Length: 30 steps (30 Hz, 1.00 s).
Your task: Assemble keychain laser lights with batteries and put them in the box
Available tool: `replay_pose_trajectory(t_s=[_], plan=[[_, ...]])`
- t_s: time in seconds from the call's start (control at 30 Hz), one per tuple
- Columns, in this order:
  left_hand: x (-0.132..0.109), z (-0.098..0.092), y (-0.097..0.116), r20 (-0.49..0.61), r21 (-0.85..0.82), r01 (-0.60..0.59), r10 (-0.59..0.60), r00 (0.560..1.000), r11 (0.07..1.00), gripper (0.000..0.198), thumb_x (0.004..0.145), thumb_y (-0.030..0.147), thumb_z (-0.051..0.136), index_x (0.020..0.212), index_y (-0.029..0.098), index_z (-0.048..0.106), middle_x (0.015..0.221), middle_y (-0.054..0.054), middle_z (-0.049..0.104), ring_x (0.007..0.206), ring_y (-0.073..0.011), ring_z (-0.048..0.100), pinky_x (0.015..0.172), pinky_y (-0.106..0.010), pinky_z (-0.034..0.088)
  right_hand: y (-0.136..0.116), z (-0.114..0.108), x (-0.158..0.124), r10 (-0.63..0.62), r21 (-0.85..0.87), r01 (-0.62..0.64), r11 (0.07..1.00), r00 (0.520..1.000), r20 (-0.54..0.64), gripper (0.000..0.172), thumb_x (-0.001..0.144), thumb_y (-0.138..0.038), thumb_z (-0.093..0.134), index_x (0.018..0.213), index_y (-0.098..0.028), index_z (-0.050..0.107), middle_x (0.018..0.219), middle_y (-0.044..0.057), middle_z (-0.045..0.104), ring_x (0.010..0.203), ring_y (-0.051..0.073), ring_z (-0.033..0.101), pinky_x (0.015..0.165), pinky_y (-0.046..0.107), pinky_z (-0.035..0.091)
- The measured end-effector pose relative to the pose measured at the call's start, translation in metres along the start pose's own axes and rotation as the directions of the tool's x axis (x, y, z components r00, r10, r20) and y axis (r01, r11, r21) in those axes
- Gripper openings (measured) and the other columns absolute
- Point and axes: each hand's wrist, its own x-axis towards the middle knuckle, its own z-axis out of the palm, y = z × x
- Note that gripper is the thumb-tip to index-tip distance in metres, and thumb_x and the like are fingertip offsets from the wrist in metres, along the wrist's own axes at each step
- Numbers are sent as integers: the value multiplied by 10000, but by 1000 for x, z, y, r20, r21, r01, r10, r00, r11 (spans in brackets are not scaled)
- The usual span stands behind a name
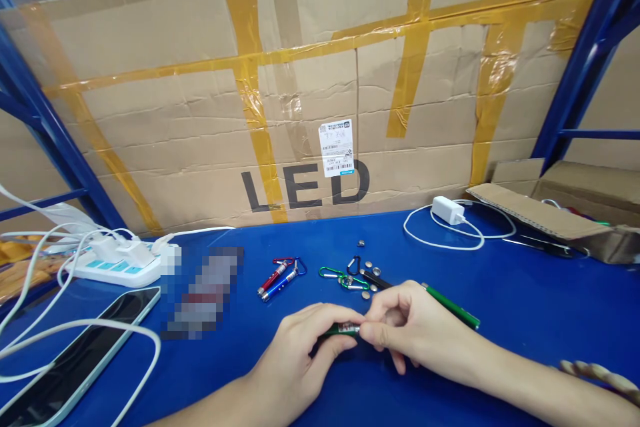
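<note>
My left hand (305, 347) has thumb and fingers closed round a small green keychain flashlight (346, 328) with a printed label. At its right end, my right hand (413, 328) pinches with thumb and forefinger; those fingertips cover that end. Just beyond my hands lie two green carabiners (332, 273), a black carabiner (353, 265) by a black tube (376, 279), and several silver button cells (366, 295). A longer green tube (453, 307) rests partly behind my right hand. Farther left are a red keychain flashlight (273, 279) and a blue one (280, 285), side by side.
A phone (85, 353) and a white power strip (125, 270) with looping cables occupy the left. At back right are a white charger (448, 210) with its cable and an open cardboard box (590, 203). A large taped carton (200, 147) stands behind the blue table (210, 393).
</note>
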Motion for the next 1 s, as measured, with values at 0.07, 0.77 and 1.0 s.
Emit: replay_pose_trajectory(t_s=[0.07,0.77,1.0], plan=[[0,1,-2,-8,12,-5,5,1000,1000,213,894,149,547,1056,241,650,925,-5,721,830,-134,661,775,-182,490,0,0,0,3,20,-4,1000,1000,20,382,544,-439,791,529,-153,538,406,-62,506,344,63,474,345,164,258],[0,0,0,42,86,19,-23,999,996,204,927,145,405,1013,200,583,809,-20,621,699,-146,574,663,-215,458,8,-13,-10,-810,-740,574,350,582,68,136,861,-335,601,919,-218,639,702,-24,642,530,66,555,482,170,392],[-1,-1,1,91,81,30,-37,995,996,222,939,150,353,1022,205,552,747,0,571,689,-144,550,666,-218,440,3,-18,-12,-872,-786,616,50,410,266,140,920,-163,495,922,-200,630,798,-19,671,612,67,597,524,178,412]])
